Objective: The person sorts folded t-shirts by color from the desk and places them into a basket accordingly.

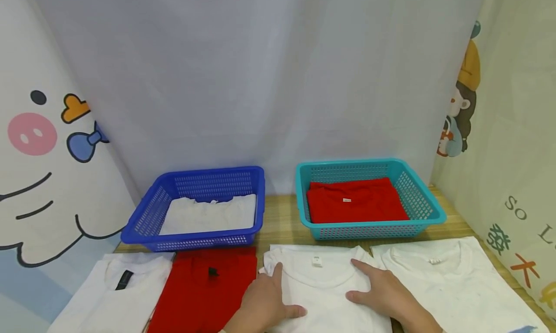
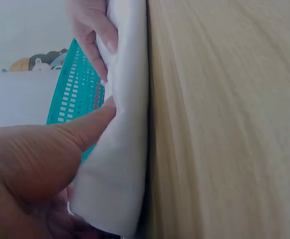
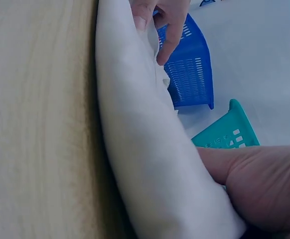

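Observation:
A folded white T-shirt (image 1: 321,304) lies at the front middle, its neckline at the far end with a small white label inside. On the shirt's left side rests my left hand (image 1: 265,299), index finger stretched toward the shoulder and thumb spread over the front. Across from it my right hand (image 1: 386,292) touches the right side, its fingers extended near the collar. In the left wrist view the left thumb (image 2: 92,124) presses on the fabric. The right wrist view has the rounded near edge of the white shirt (image 3: 140,119) beside the right thumb (image 3: 215,162).
Left of it lie a red T-shirt (image 1: 197,289) and a white one with a black label (image 1: 124,280); another white T-shirt (image 1: 451,294) is on the right. Behind stand a blue basket (image 1: 195,240) holding white clothing and a teal basket (image 1: 369,231) holding red clothing.

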The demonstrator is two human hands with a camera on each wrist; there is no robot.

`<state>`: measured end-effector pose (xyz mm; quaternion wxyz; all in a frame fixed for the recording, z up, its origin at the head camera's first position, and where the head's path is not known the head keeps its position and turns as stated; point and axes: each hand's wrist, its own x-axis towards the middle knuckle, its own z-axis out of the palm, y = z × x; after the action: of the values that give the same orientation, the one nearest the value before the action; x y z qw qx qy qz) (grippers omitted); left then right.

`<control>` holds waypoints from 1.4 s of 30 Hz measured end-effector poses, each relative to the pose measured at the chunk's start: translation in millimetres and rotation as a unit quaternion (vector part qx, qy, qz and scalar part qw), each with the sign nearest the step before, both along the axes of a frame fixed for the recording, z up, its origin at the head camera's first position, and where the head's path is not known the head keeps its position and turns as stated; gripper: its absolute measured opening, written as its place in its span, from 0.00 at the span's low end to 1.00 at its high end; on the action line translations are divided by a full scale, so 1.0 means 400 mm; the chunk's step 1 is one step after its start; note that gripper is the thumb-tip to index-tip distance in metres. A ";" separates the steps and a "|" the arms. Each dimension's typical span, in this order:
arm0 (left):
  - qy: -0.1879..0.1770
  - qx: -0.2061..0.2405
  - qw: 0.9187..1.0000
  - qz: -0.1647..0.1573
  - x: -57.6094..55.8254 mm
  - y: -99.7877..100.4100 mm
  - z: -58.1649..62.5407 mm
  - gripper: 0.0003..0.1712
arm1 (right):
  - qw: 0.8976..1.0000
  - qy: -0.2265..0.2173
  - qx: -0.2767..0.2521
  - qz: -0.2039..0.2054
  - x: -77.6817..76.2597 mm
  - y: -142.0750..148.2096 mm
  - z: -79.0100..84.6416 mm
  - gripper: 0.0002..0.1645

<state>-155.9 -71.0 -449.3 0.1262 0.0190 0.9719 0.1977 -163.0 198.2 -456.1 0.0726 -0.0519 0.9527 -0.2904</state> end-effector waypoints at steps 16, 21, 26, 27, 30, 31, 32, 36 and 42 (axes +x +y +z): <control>-0.018 0.318 0.948 0.024 -0.029 -0.053 -0.038 0.48 | 0.996 0.039 -0.086 0.002 -0.013 -0.013 -0.015 0.41; -0.018 0.333 0.942 0.045 -0.032 -0.056 -0.049 0.41 | 0.994 0.057 -0.089 -0.014 -0.014 -0.018 -0.020 0.40; 0.012 0.348 0.936 0.048 -0.029 -0.060 -0.046 0.29 | 0.994 0.060 -0.088 -0.025 -0.001 -0.007 -0.009 0.39; 0.015 0.353 0.934 0.044 -0.028 -0.063 -0.043 0.28 | 0.994 0.057 -0.089 -0.028 0.003 -0.003 -0.003 0.39; 0.002 0.385 0.923 0.030 -0.024 -0.075 -0.026 0.26 | 0.994 0.044 -0.098 -0.034 0.019 0.009 0.019 0.39; -0.008 0.400 0.916 0.026 -0.022 -0.080 -0.019 0.26 | 0.993 0.042 -0.101 -0.032 0.025 0.013 0.028 0.39; -0.019 0.414 0.910 0.023 -0.021 -0.086 -0.012 0.26 | 0.993 0.039 -0.104 -0.032 0.031 0.016 0.036 0.39; -0.060 0.459 0.886 0.015 -0.019 -0.104 0.024 0.28 | 0.992 0.039 -0.116 -0.022 0.052 0.025 0.070 0.39; -0.051 0.448 0.893 -0.004 -0.012 -0.112 0.083 0.33 | 0.990 0.070 -0.120 -0.033 0.075 0.029 0.117 0.39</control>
<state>-160.6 -115.7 -415.9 0.1549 0.0670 0.7724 0.6123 -132.9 209.9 -409.4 -0.0101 -0.0490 0.9147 -0.4010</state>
